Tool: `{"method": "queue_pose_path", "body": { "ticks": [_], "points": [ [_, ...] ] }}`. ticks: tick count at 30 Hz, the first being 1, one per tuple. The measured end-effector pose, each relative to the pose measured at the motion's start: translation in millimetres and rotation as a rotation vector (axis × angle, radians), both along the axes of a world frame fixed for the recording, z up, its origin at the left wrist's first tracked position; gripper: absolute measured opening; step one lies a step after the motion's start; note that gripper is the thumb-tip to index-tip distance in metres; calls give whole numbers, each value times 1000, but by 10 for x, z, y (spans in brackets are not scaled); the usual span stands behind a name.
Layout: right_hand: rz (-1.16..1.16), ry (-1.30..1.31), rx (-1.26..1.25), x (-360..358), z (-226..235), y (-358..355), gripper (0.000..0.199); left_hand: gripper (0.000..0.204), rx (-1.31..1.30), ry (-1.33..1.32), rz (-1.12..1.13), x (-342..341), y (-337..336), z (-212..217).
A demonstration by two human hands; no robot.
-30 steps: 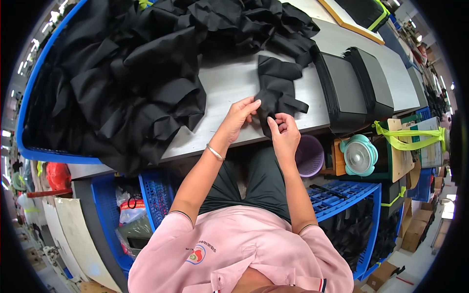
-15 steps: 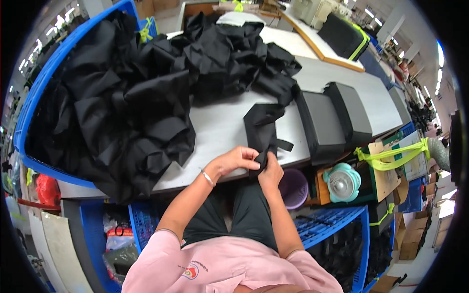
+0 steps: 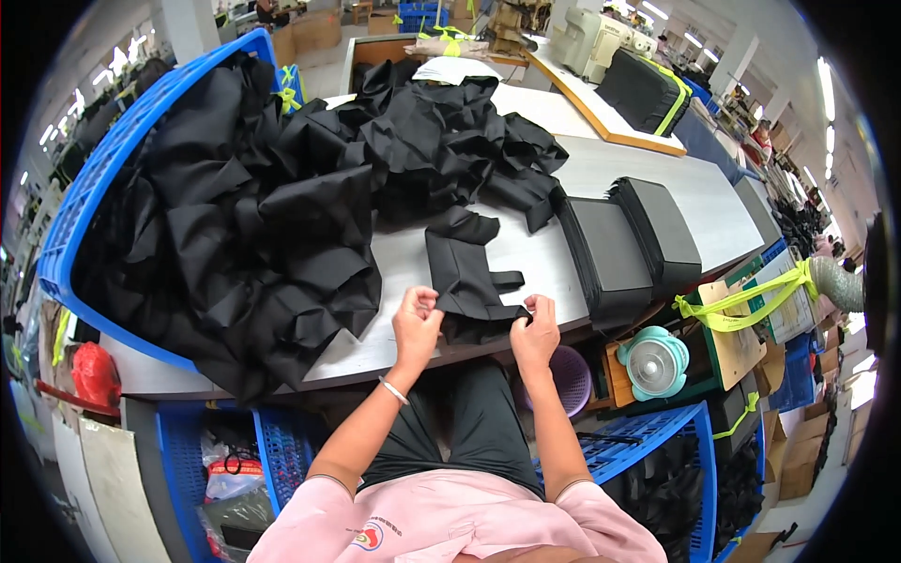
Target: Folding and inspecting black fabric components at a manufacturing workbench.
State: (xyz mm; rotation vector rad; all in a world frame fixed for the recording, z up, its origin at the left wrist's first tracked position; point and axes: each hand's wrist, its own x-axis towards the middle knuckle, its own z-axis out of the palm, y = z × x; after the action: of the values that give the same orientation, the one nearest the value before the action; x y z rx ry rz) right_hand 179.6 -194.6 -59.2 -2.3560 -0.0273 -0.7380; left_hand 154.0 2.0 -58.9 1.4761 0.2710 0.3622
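A black fabric piece with a short strap [image 3: 460,274] lies at the front of the white table, its near edge stretched between my two hands. My left hand [image 3: 416,324] pinches its left corner. At the right corner, my right hand [image 3: 535,330] pinches the same edge between thumb and finger. The piece's far end is folded over on the tabletop. To the left and behind it spreads a large heap of crumpled black fabric [image 3: 272,206]. On the right stand two neat stacks of flat black pieces [image 3: 610,249].
A blue plastic crate [image 3: 70,211] holds part of the heap at the left. Below the table's front edge are a purple bin [image 3: 570,380], a turquoise fan [image 3: 656,363] and a blue basket [image 3: 648,432]. A wood-edged board [image 3: 601,117] and a sewing machine [image 3: 591,42] stand farther back.
My hands, close together before, have moved apart and now stretch the fabric's near edge between them. The fabric piece has shifted left and lies flatter. The whole view has tilted slightly.
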Motion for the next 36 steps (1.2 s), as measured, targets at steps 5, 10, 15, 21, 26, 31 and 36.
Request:
{"method": "queue_pose_path", "body": {
  "ticks": [5, 10, 15, 21, 26, 31, 36],
  "points": [
    [-5, 119, 94, -148, -226, 176, 35, 32, 120, 20, -194, -211, 28, -247],
    [117, 99, 282, -150, -103, 169, 36, 35, 213, -54, -253, -265, 49, -79],
    [294, 325, 632, -14, 48, -40, 48, 25, 236, -113, 96, -144, 259, 59],
    [386, 350, 420, 17, -241, -188, 43, 32, 364, -116, 176, -122, 193, -119],
    [468, 479, 488, -6, -99, -308, 55, 46, 365, -113, 98, -318, 159, -167],
    [372, 116, 160, 328, 301, -645, 61, 67, 308, -86, 2, -381, 156, -309],
    [-347, -244, -409, 833, 595, -1132, 59, 66, 337, -44, 79, -321, 105, -288]
  ]
}}
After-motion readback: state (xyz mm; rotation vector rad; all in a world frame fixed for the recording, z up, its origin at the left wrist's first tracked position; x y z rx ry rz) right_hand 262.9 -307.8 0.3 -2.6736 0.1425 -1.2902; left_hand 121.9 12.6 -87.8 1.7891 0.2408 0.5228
